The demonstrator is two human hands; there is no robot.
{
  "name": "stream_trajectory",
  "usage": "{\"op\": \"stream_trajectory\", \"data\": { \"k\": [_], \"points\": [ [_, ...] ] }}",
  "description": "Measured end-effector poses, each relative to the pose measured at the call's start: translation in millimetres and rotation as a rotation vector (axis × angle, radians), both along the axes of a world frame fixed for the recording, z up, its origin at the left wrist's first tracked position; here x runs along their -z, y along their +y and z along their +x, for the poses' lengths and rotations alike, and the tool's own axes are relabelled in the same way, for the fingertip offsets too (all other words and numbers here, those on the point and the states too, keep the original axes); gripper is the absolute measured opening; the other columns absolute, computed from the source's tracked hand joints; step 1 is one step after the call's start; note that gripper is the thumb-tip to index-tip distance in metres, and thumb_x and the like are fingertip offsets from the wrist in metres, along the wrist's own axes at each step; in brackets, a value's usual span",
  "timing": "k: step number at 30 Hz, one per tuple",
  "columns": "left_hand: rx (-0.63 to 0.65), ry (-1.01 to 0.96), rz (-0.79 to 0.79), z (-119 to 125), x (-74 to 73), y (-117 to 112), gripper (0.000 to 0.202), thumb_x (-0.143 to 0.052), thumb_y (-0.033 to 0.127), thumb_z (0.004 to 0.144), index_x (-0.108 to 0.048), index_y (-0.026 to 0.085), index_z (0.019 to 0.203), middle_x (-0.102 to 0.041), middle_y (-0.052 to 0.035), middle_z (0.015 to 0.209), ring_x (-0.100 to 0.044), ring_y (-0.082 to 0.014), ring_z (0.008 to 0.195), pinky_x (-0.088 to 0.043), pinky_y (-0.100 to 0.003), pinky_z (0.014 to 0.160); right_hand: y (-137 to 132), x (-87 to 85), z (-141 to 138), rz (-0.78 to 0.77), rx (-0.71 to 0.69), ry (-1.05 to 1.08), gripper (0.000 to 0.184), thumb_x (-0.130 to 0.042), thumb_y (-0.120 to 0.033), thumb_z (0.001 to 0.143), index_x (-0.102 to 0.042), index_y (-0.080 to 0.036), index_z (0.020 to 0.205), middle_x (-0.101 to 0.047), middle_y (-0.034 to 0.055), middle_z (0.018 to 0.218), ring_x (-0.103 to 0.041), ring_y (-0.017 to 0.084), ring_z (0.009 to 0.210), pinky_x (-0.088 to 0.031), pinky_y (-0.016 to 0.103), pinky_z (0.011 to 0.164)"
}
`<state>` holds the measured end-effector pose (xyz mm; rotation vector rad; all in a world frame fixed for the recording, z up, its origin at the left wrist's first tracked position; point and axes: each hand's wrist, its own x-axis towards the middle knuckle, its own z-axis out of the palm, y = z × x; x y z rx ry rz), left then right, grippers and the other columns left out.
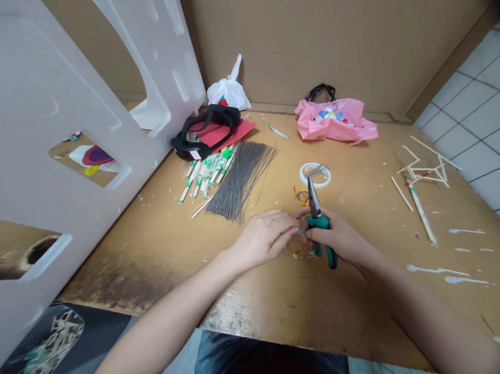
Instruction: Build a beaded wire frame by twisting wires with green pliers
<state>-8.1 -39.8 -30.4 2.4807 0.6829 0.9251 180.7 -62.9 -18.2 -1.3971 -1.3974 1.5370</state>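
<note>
My right hand (342, 239) is closed around teal-handled long-nose pliers (317, 217), whose jaws point away from me. My left hand (265, 235) is pinched on a thin piece of wire (299, 250) that curves between the two hands, just above the worn wooden table (160, 243). Both hands meet near the table's middle. Just beyond the plier tips lie a few coloured rubber bands (300, 195) and a roll of clear tape (315, 174).
A bundle of thin grey wires (243, 179) and wrapped chopsticks (207, 175) lie to the left. Black straps on red paper (225, 133), a white bag (228, 90) and a pink bag (334, 120) sit at the back. A stick frame (424, 170) lies right. A white panel (59, 119) stands left.
</note>
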Motion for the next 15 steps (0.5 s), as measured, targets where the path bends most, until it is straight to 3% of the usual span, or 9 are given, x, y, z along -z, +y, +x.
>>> {"op": "stream_trajectory", "data": {
  "k": [8, 15],
  "points": [
    [0.018, 0.167, 0.131, -3, -1.2, 0, 0.024, -0.035, 0.019, 0.093, -0.059, 0.014, 0.091, -0.063, -0.0063, 0.080, -0.056, -0.0161, 0.074, -0.045, -0.027, 0.066, 0, 3.7, -2, 0.006, 0.007, -0.044, 0.041, -0.057, -0.022, 0.061, -0.056, -0.019, 0.102, -0.057, -0.0028, 0.063, -0.055, 0.015, 0.057, -0.046, 0.028, 0.054],
    [0.096, 0.321, 0.166, -6, -10.1, -1, 0.029, -0.032, 0.020, 0.094, -0.058, 0.015, 0.081, -0.061, -0.0063, 0.078, -0.054, -0.0165, 0.073, -0.044, -0.027, 0.067, 0, 2.3, -2, 0.154, -0.014, -0.249, 0.024, -0.056, -0.019, 0.061, -0.060, -0.020, 0.084, -0.052, -0.0035, 0.063, -0.046, 0.012, 0.056, -0.039, 0.026, 0.053]
  ]
}}
